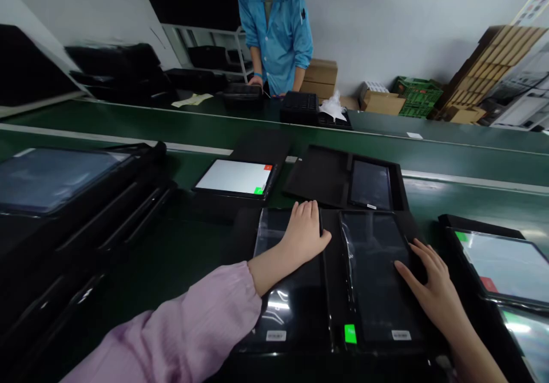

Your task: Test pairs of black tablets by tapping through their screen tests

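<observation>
1. Nearest, two dark tablets lie flat, side by side, on black boards: the left-hand tablet (300, 306) and the right-hand tablet (380, 286). Each bears a white label near its close end; a green sticker (350, 334) sits between them.
2. The left hand (303, 231) rests over the far part of the left-hand tablet, fingers together, thumb out past its right edge; whether they grip cannot be told.
3. The right hand (435, 283) lies at the right edge of the right-hand tablet, thumb on the glass, fingers spread and not closed around it.
4. Handling, as judged: each tablet is probably stiff, fairly light and fragile across the glass. The wrinkled clear film at its edges may make it slippery; opposite long edges offer the safest hold, without pressure on the screen.
5. To the right lies a lit tablet (508, 263) with green and red corners; to the left, a stack of black cases (115, 223) carries another tablet (64, 174).
6. Beyond the hands, a white-screened tablet (231, 176) and a boxed tablet (370, 184) lie on the green table (450, 200).
7. Farthest, a co-worker in a blue jacket (277, 34) stands before cardboard boxes (321, 74); green crates (416, 94) stand to the right.
</observation>
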Demonstrator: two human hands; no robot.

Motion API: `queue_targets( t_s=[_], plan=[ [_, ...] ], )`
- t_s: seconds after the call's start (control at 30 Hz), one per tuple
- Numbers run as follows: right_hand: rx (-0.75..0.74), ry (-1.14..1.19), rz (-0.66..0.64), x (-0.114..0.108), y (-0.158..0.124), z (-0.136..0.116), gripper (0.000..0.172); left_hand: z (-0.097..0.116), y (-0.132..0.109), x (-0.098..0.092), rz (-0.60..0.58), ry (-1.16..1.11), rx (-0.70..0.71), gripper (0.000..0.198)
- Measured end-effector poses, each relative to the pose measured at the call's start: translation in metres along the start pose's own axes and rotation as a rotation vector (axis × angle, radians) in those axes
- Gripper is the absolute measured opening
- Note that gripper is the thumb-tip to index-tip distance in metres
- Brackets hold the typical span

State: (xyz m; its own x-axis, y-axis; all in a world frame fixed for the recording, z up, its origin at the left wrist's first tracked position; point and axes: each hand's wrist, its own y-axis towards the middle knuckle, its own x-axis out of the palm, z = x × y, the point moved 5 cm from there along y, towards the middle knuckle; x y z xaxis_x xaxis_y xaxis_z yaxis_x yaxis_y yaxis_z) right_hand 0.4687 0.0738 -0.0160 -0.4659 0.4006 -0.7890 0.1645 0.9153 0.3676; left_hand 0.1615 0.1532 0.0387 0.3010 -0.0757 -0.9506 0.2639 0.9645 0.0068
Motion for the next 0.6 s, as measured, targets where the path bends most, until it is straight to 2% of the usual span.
queue_targets(
  t_s=[0.17, 0.4, 0.6],
  plan=[
    [-0.007, 0.055, -0.011, -0.001, 0.016, -0.001, 0.068, -0.009, 0.002, -0.002, 0.063, 0.005, 0.017, 0.075],
    [-0.057, 0.078, -0.033, 0.006, 0.042, -0.001, 0.073, -0.014, 0.014, -0.001, 0.118, -0.004, -0.010, 0.030],
    [-0.037, 0.077, -0.049, 0.008, 0.046, -0.002, 0.070, -0.016, 0.018, -0.002, 0.125, -0.066, -0.039, 0.038]
  ],
)
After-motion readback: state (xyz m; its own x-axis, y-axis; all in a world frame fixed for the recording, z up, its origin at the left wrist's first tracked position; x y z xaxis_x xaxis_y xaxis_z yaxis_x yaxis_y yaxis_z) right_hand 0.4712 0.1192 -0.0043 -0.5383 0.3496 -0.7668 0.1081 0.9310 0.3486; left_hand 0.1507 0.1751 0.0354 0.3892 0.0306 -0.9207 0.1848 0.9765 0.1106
